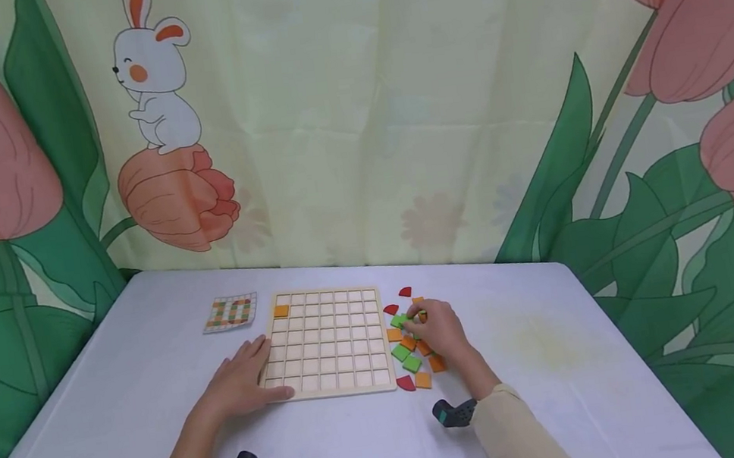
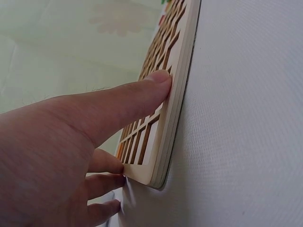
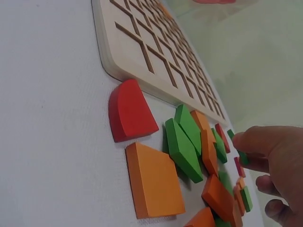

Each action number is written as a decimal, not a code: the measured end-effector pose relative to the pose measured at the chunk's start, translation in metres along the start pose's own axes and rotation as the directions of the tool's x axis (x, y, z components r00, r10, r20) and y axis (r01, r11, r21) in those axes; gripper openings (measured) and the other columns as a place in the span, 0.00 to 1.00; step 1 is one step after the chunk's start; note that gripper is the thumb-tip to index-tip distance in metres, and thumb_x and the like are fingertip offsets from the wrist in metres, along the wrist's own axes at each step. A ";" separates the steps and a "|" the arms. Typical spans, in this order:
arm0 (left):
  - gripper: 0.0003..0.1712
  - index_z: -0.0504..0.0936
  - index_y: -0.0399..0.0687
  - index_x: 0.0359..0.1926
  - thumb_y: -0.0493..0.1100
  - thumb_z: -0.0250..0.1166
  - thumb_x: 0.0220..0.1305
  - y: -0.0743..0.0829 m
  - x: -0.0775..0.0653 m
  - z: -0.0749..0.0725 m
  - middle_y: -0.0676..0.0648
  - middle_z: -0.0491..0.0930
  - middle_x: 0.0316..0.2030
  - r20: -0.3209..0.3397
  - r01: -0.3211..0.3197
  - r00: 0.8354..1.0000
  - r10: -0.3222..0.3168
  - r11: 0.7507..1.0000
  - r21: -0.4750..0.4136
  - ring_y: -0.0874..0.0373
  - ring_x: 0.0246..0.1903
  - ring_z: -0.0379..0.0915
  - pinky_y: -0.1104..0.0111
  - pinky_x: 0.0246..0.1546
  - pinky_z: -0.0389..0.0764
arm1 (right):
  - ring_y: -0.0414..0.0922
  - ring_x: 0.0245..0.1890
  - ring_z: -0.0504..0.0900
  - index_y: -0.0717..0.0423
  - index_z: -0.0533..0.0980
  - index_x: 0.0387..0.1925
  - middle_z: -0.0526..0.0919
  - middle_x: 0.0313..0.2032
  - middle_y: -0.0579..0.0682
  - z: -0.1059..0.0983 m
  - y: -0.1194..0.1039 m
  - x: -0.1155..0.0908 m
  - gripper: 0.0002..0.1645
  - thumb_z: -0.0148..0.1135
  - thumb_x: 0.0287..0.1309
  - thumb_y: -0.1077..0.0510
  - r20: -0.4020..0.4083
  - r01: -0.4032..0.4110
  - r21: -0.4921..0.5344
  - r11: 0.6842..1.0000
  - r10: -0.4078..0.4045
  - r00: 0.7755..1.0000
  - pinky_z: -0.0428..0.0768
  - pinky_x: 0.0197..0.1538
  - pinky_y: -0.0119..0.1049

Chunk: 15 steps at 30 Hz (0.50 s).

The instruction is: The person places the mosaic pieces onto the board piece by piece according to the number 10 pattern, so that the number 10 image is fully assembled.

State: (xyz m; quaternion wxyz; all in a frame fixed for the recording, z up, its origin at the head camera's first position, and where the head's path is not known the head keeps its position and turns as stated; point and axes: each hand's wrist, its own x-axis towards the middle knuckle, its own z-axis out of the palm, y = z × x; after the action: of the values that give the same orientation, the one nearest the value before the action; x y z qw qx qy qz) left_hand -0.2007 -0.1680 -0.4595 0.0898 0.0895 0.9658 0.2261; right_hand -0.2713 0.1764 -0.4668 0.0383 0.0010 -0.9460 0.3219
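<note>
A wooden grid board (image 1: 335, 395) lies flat, with one orange square (image 1: 281, 311) in a cell near its back left corner. My left hand (image 1: 240, 382) rests at the board's left side. Its thumb presses on the front rim in the left wrist view, and the fingers (image 2: 106, 183) lie spread along the side edge. Over the loose pieces right of the board, my right hand (image 1: 440, 329) pinches a green tile (image 3: 243, 157) between thumb and fingers. Beneath and around it lie green tiles (image 1: 411, 363), orange tiles (image 1: 423, 381) and red quarter-round pieces (image 1: 405, 383).
A small printed pattern card (image 1: 231, 313) lies behind the left hand, left of the board. White cloth (image 1: 340, 454) covers the table. A curtain with printed tulips and a rabbit (image 1: 159, 79) hangs behind it.
</note>
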 end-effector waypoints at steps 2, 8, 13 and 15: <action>0.61 0.55 0.31 0.72 0.66 0.69 0.49 -0.003 0.000 0.000 0.32 0.53 0.73 -0.003 0.002 1.000 -0.002 1.000 0.002 0.31 0.72 0.44 0.35 0.69 0.49 | 0.43 0.32 0.72 0.48 0.82 0.35 0.77 0.30 0.49 0.002 -0.004 0.001 0.08 0.71 0.54 0.52 0.003 0.025 0.005 1.000 -0.026 1.000 0.73 0.30 0.29; 0.61 0.55 0.32 0.72 0.66 0.69 0.50 -0.007 0.001 0.002 0.33 0.52 0.73 -0.009 0.004 1.000 -0.004 1.000 0.005 0.32 0.73 0.44 0.36 0.69 0.49 | 0.43 0.29 0.70 0.48 0.83 0.34 0.76 0.27 0.49 0.012 -0.018 0.004 0.07 0.70 0.54 0.52 0.004 0.089 0.044 0.995 -0.090 0.996 0.70 0.27 0.30; 0.61 0.55 0.32 0.72 0.66 0.69 0.50 -0.005 0.002 0.002 0.33 0.52 0.73 -0.007 0.005 1.000 -0.005 1.000 -0.002 0.33 0.73 0.44 0.36 0.70 0.49 | 0.43 0.30 0.70 0.48 0.83 0.33 0.76 0.26 0.47 0.023 -0.027 0.011 0.06 0.71 0.54 0.52 0.018 0.167 0.094 0.981 -0.169 0.985 0.71 0.28 0.30; 0.61 0.55 0.33 0.72 0.67 0.69 0.50 -0.004 0.002 0.002 0.34 0.52 0.74 -0.002 0.006 1.000 -0.006 1.000 -0.004 0.33 0.73 0.44 0.37 0.70 0.49 | 0.43 0.29 0.69 0.48 0.83 0.32 0.74 0.24 0.47 0.028 -0.031 0.013 0.06 0.71 0.54 0.52 0.024 0.196 0.097 0.976 -0.199 0.980 0.69 0.28 0.31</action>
State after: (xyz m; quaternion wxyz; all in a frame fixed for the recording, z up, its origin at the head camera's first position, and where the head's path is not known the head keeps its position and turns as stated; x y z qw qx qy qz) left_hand -0.2029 -0.1703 -0.4630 0.0895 0.0862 0.9657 0.2280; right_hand -0.2856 0.1349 -0.4687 0.0540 0.1021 -0.9256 0.3604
